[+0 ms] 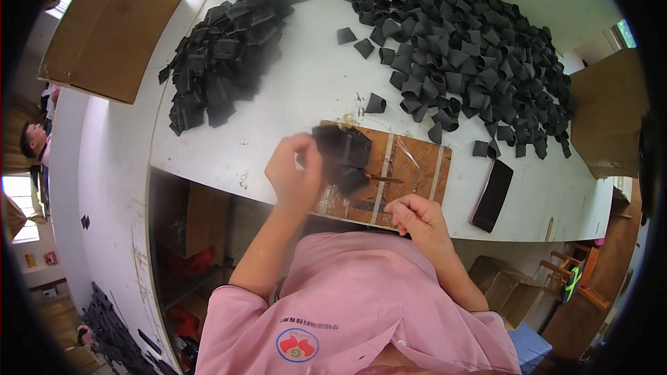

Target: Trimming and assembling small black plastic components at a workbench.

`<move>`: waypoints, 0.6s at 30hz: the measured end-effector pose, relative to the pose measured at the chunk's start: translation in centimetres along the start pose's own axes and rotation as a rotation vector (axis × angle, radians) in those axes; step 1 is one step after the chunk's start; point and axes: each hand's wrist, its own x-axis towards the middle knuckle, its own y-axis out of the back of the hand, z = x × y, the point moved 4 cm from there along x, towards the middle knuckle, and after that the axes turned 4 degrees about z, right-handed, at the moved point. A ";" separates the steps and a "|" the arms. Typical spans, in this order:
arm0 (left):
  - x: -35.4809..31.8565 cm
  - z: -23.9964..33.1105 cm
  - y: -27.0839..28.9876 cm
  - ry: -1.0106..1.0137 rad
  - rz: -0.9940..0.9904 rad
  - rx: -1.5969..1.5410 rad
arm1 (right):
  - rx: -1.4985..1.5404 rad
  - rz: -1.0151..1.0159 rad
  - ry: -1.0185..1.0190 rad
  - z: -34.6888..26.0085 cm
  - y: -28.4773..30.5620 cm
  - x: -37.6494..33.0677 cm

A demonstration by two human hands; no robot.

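On a worn brown board (434,167) at the table's front edge lies a small heap of black folded pieces (351,149), partly smeared by motion. My left hand (295,170) is at the heap's left side, its fingers curled and pinched against the edge of a blurred black piece. My right hand (420,221) is closed in a pinch over the board's front right part. What its fingertips hold, if anything, is too small to make out. A thin brown stick (384,179) lies between the heap and my right hand. Thin pale strands (408,153) rest on the board.
A large pile of black tube-like pieces (465,48) covers the back right of the white table (299,90). Flat black pieces (226,48) are heaped at the back left. A dark phone (492,196) lies right of the board. Cardboard boxes (111,24) stand at both sides.
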 end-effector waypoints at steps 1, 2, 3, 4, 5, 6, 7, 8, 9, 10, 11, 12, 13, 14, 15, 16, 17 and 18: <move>-1.1 1.0 -0.1 0.093 -0.079 -0.111 | 0.038 -0.030 0.034 -0.4 -0.6 0.0; -2.5 2.0 -0.3 0.266 -0.228 -0.219 | 0.038 -0.011 0.023 -0.8 -1.4 0.0; -3.6 2.8 -0.3 0.450 -0.330 -0.334 | 0.174 0.029 0.045 -1.4 -2.2 0.1; -4.5 3.5 -0.3 0.636 -0.432 -0.445 | 0.307 0.068 0.070 -1.8 -2.5 0.1; -4.6 4.3 -0.3 0.647 -0.450 -0.455 | 0.306 0.089 0.060 -1.7 -2.2 0.2; -5.0 5.0 -0.4 0.724 -0.504 -0.514 | 0.325 0.020 0.033 -1.5 -2.2 0.4; -5.3 5.3 -0.6 0.797 -0.552 -0.569 | 0.345 -0.055 0.010 -1.3 -2.2 0.5; -5.5 5.5 -0.7 0.802 -0.562 -0.572 | 0.346 -0.046 0.005 -1.1 -1.8 0.6; -5.4 5.7 -0.7 0.787 -0.500 -0.581 | 0.381 -0.072 -0.029 -0.8 -1.5 0.5; -5.3 5.6 -0.7 0.768 -0.434 -0.589 | 0.415 -0.103 -0.059 -0.6 -1.1 0.6; -5.1 5.8 -0.8 0.767 -0.436 -0.590 | 0.410 -0.049 -0.080 -0.7 -0.7 0.4; -4.9 5.9 -0.8 0.826 -0.406 -0.620 | 0.410 -0.048 -0.078 -1.0 -0.9 0.2; -4.9 5.9 -0.8 0.885 -0.377 -0.650 | 0.386 0.086 0.100 -1.7 -0.8 -0.2; -5.0 5.9 -0.8 0.882 -0.378 -0.651 | 0.358 0.221 0.278 -2.2 -0.4 -0.7; -5.5 5.8 -0.9 1.001 -0.444 -0.749 | 0.153 0.305 0.480 -2.3 0.1 -1.0; -6.0 6.0 -1.0 1.118 -0.501 -0.844 | 0.155 0.296 0.484 -2.2 0.3 -1.0; -6.0 6.4 -1.1 1.190 -0.535 -0.941 | -0.038 0.333 0.709 -3.0 0.5 -1.5; -5.9 6.5 -1.1 1.185 -0.526 -0.940 | -0.233 0.368 0.932 -3.7 0.3 -2.1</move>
